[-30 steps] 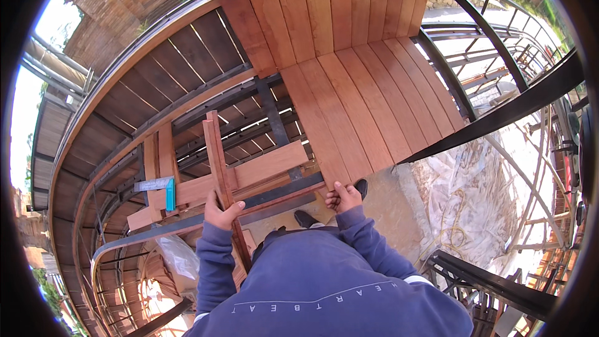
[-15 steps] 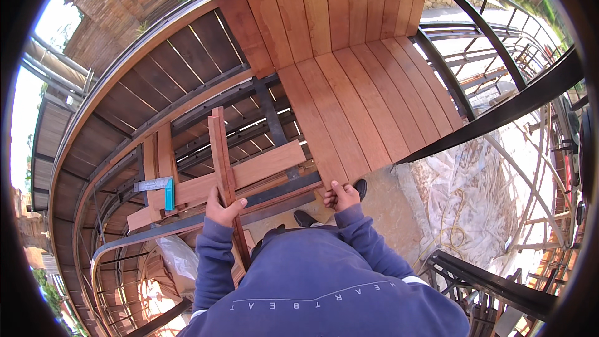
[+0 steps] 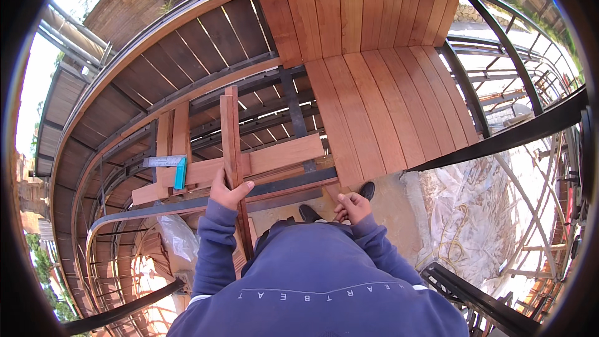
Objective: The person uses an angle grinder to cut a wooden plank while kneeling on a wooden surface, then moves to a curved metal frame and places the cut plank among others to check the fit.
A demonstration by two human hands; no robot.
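My left hand (image 3: 229, 195) is wrapped round a pair of long, narrow reddish wooden slats (image 3: 230, 131). They cross the black metal rail (image 3: 274, 185), their lower ends reaching beside my body. My right hand (image 3: 353, 208) is closed in a pinch, just below the near edge of the fitted wooden planks (image 3: 374, 106); what its fingers hold, if anything, is too small to make out. A loose board (image 3: 284, 153) lies crosswise behind the slats. On its left part rests a try square (image 3: 180, 173) with a turquoise handle and a metal blade.
Dark slatted backing (image 3: 199, 50) curves away to the left. More boards (image 3: 181, 128) lean on the frame there. A black curved beam (image 3: 518, 136) runs right of the planks. Crumpled sheeting (image 3: 468, 212) covers the ground at right, and a plastic bag (image 3: 180, 237) hangs below the rail.
My view has shifted, so the bench appears further right and slightly lower. My right hand has come away from the planks' near edge towards my body. The left still grips the slats.
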